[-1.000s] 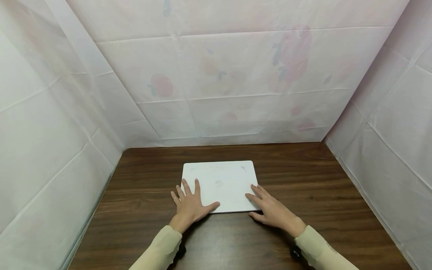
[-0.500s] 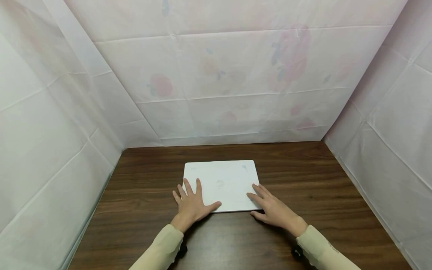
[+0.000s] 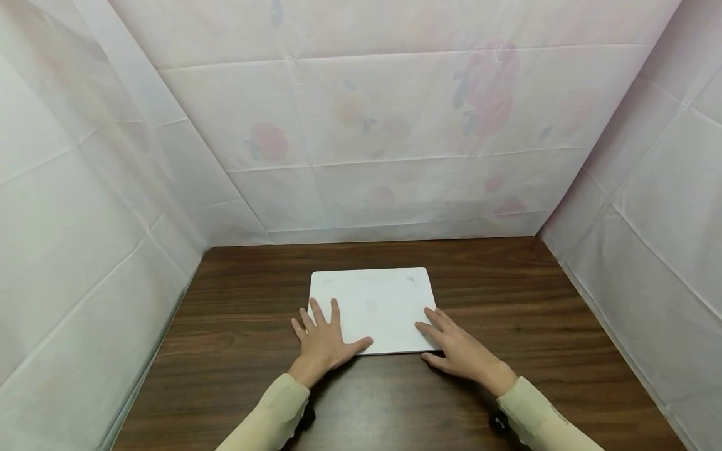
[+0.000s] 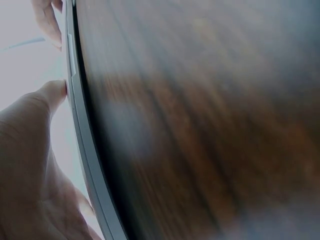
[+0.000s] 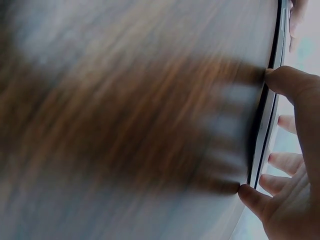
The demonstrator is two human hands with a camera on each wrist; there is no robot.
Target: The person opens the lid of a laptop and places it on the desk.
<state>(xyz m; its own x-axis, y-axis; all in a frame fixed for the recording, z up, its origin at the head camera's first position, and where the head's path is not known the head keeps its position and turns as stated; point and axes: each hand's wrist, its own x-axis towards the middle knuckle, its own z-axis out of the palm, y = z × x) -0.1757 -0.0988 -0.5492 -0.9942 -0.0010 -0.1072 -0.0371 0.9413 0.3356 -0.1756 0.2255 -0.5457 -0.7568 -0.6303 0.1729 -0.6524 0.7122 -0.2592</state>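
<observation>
A closed laptop [image 3: 378, 294], white-silver with a faint round mark on its lid, lies flat on the brown wooden table [image 3: 507, 294]. My left hand [image 3: 324, 344] rests spread over its front left part. The left thumb is at the front edge, beside the narrow side and its notch in the left wrist view. At the front right corner, my right hand [image 3: 459, 347] touches the lid with its fingertips. In the right wrist view, the right thumb [image 5: 290, 82] meets the front side and the little finger is low by the tabletop. Neither hand curls round the laptop.
Pale cloth with faint fruit prints [image 3: 383, 138] hangs behind the table. More white cloth stands along the left side [image 3: 84, 263] and the right side [image 3: 665, 250]. Dark wrist cameras sit under both pale sleeves.
The laptop has slid slightly to the right over the table. Both hands have moved along with it, keeping their places on it.
</observation>
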